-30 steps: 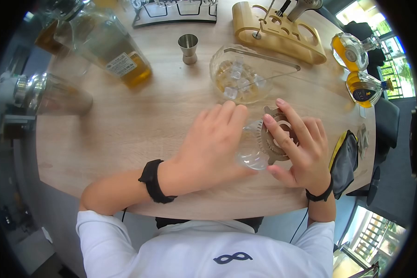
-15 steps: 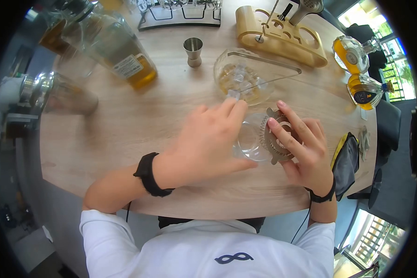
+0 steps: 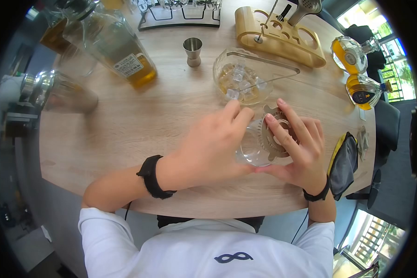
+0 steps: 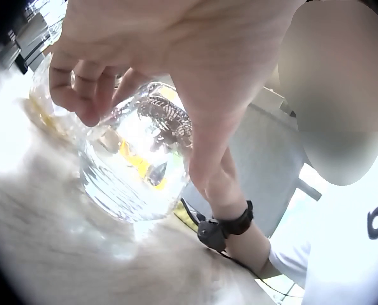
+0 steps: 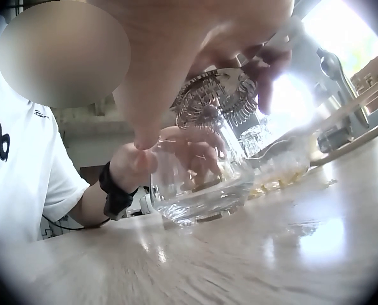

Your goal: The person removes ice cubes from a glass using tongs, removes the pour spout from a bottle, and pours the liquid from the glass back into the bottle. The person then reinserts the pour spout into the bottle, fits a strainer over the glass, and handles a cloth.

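Observation:
My right hand (image 3: pixel 303 150) holds a metal Hawthorne strainer (image 3: pixel 274 141), index and middle fingers spread across its top. Beneath it is a clear mixing glass (image 5: pixel 198 178), its base low at the wooden tabletop in the right wrist view. The strainer's coiled spring (image 5: pixel 205 105) hangs at the glass's mouth and looks tilted there. My left hand (image 3: pixel 213 143) grips the glass from the left, fingers bent round the far side and thumb on the near side. Both thumb tips meet in front of the glass in the head view. Clear liquid shows low in the glass.
Just beyond the hands stands a glass bowl (image 3: pixel 222 95) of ice cubes with tongs (image 3: pixel 264 62) across it. Behind are a jigger (image 3: pixel 193 53) and a bamboo tool stand (image 3: pixel 282 46). A large bottle (image 3: pixel 109 46) stands left, amber bottles (image 3: pixel 363 90) right, near a dark pouch (image 3: pixel 343 162).
My left hand blurred with motion half a second ago, and now sits closer round the glass. My right thumb has come out to the left, meeting the left thumb. The strainer has shifted slightly.

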Tool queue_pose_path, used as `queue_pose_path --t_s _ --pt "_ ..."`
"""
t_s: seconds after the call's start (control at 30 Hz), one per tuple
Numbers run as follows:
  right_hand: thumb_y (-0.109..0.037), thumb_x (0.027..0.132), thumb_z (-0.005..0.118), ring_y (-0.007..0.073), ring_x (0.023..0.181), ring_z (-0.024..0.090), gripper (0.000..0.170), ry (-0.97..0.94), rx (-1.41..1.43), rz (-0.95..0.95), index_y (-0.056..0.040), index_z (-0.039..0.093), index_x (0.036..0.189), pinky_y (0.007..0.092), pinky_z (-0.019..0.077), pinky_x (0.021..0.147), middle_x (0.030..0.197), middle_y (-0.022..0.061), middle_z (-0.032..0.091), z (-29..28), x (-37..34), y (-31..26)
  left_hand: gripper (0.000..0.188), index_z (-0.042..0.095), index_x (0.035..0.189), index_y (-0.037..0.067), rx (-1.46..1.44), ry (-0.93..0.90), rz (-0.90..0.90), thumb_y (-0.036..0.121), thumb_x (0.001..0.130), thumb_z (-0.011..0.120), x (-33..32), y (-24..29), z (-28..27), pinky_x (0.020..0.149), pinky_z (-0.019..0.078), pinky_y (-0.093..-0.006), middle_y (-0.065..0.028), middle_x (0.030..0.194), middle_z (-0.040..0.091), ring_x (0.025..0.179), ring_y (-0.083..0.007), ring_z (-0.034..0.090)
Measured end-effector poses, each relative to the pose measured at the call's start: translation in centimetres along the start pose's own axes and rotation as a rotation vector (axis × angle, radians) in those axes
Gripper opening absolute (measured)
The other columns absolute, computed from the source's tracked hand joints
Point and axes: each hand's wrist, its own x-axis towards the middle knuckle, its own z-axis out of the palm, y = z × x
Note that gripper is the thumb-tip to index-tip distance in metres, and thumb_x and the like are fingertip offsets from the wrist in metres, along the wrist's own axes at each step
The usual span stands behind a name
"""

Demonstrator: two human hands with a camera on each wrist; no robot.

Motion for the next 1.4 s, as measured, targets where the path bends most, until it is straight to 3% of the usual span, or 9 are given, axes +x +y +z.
queue_pose_path --t_s 0.1,0.27,0.5,0.6,0.87,0.97,1.17,1.27,1.4 --pt "-0.065 0.074 0.084 0.0247 0.096 0.062 0.086 -0.017 0.018 0.000 -0.0144 0.073 0.143 0.0389 0.0483 0.091 0.153 0.0154 0.063 -0.2 -0.1 -0.1 0.080 0.058 0.136 0.000 0.018 0.069 0.013 0.029 0.073 0.097 -0.2 -0.6 0.7 0.099 0.0534 -0.0468 -0.0183 0.122 0.063 0.114 -0.0404 0.065" --pt "-0.062 0.075 0.085 0.0245 0.093 0.061 0.084 -0.023 0.032 0.016 -0.0141 0.073 0.143 0.0390 0.0478 0.090 0.154 0.0156 0.062 -0.3 -0.1 -0.2 0.082 0.058 0.138 0.001 -0.051 0.166 0.407 0.025 0.070 0.098 0.9 -2.8 -0.6 0.095 0.0555 -0.0462 -0.0155 0.120 0.063 0.105 -0.0369 0.067" --pt "-0.029 0.074 0.088 0.0211 0.083 0.060 0.068 0.007 -0.038 -0.034 -0.0177 0.076 0.140 0.0349 0.0499 0.081 0.148 0.0151 0.066 -0.3 -1.0 0.4 0.075 0.057 0.122 0.002 -0.110 0.111 0.114 0.028 0.067 0.101 0.8 -1.2 -0.6 0.087 0.0540 -0.0450 -0.0133 0.111 0.060 0.100 -0.0339 0.063" --pt "-0.020 0.073 0.086 0.0202 0.080 0.060 0.066 0.018 -0.053 -0.050 -0.0182 0.076 0.139 0.0330 0.0503 0.077 0.146 0.0142 0.068 -0.4 -1.0 0.4 0.075 0.054 0.117 0.002 -0.019 0.276 0.122 0.031 0.067 0.101 0.6 -1.4 0.7 0.084 0.0527 -0.0449 -0.0140 0.110 0.057 0.098 -0.0349 0.062" --pt "-0.047 0.070 0.088 0.0219 0.089 0.061 0.082 -0.072 -0.068 0.018 -0.0185 0.072 0.145 0.0359 0.0510 0.085 0.152 0.0132 0.063 -1.0 -0.2 -0.5 0.086 0.051 0.141 0.000 -0.060 0.118 0.179 0.027 0.073 0.097 0.4 -1.9 -0.5 0.101 0.0519 -0.0471 -0.0187 0.128 0.057 0.125 -0.0404 0.058" --pt "-0.055 0.071 0.086 0.0237 0.097 0.062 0.088 -0.105 -0.072 0.042 -0.0185 0.069 0.149 0.0376 0.0506 0.089 0.157 0.0135 0.059 -1.0 -0.2 -0.5 0.084 0.051 0.141 0.000 -0.114 0.098 0.295 0.024 0.074 0.096 0.7 -3.1 -1.1 0.100 0.0527 -0.0484 -0.0190 0.130 0.058 0.123 -0.0389 0.059" --pt "-0.062 0.078 0.079 0.0253 0.100 0.059 0.086 -0.128 -0.105 0.050 -0.0184 0.067 0.151 0.0384 0.0490 0.092 0.158 0.0143 0.056 -0.7 -0.1 -1.0 0.083 0.053 0.135 0.000 -0.042 0.127 0.181 0.030 0.072 0.099 0.5 -2.2 -0.1 0.086 0.0566 -0.0438 -0.0185 0.126 0.061 0.109 -0.0356 0.065" --pt "-0.062 0.081 0.076 0.0255 0.099 0.058 0.084 -0.137 -0.157 0.039 -0.0185 0.066 0.152 0.0391 0.0479 0.093 0.158 0.0143 0.056 -0.8 0.0 -1.5 0.082 0.053 0.131 0.000 -0.009 0.118 0.027 0.033 0.072 0.099 -0.1 -0.6 0.7 0.085 0.0565 -0.0432 -0.0188 0.128 0.061 0.106 -0.0354 0.066" --pt "-0.060 0.082 0.076 0.0261 0.099 0.058 0.082 -0.156 -0.163 0.041 -0.0185 0.066 0.153 0.0402 0.0472 0.093 0.159 0.0144 0.055 -0.9 -0.2 -1.3 0.082 0.053 0.133 0.000 -0.039 0.188 0.104 0.033 0.073 0.098 0.1 -1.6 1.2 0.091 0.0546 -0.0459 -0.0181 0.126 0.061 0.109 -0.0365 0.065"
